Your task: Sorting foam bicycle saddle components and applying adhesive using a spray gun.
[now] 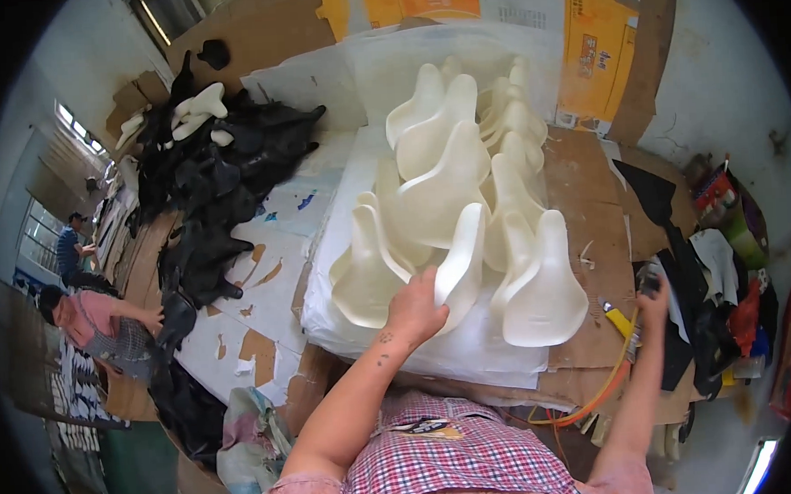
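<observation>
Cream bicycle saddle pads (437, 182) stand in nested rows on a white-covered block in front of me. My left hand (419, 308) is closed around the near edge of one saddle pad (461, 260) at the front of the left row. Another pad (545, 293) stands just to its right, untouched. Off to the right, my right hand (654, 298) is wrapped around a small dark tool (649, 278), mostly hidden by the fingers. A yellow-orange hose (610, 384) runs up to this hand. Beside it lies a yellow-handled tool (616, 318).
Black saddle covers (221, 167) are heaped on the left, with a few cream pads on top. Cardboard (580, 184) covers the bench. Bags and tools (727, 265) crowd the right wall. A co-worker in pink (104, 325) reaches toward the black heap; another person (69, 246) stands farther back.
</observation>
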A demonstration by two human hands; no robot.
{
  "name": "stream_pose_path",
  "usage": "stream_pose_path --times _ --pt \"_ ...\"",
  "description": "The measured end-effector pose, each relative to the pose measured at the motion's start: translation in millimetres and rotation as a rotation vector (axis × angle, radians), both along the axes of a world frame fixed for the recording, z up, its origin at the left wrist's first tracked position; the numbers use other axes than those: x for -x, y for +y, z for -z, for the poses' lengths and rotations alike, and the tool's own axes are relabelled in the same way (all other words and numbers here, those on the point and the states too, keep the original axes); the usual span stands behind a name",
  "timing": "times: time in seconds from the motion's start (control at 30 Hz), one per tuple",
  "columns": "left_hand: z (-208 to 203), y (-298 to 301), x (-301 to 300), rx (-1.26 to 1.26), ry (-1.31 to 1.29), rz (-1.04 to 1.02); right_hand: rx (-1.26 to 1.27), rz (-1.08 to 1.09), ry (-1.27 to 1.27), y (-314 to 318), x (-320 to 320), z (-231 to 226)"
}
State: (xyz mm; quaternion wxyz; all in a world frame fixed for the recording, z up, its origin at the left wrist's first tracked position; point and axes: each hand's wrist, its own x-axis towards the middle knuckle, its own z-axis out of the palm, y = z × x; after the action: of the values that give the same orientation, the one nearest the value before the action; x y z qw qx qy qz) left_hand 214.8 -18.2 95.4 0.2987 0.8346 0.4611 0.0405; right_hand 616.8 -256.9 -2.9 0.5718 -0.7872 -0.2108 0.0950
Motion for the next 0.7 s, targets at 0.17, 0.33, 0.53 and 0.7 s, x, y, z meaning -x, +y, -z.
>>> stream_pose_path --times 0.17,0.33,0.53,0.7 --pt "50.0 -5.3 69.7 0.005 -0.405 0.057 -0.097 -0.285 0.022 -60.3 138.6 -174.8" --pt "9.6 2.1 67.5 -0.112 -0.448 0.122 -0.34 -0.596 0.446 -71.4 254.9 -197.2" --pt "-78.8 45.7 67.3 -0.295 -0.754 0.172 -0.202 -0.66 0.37 -77.4 316.0 -207.5" --pt "-2.1 75.9 88.3 0.373 -1.062 0.005 -0.068 -0.656 0.225 -57.4 339.6 -234.7"
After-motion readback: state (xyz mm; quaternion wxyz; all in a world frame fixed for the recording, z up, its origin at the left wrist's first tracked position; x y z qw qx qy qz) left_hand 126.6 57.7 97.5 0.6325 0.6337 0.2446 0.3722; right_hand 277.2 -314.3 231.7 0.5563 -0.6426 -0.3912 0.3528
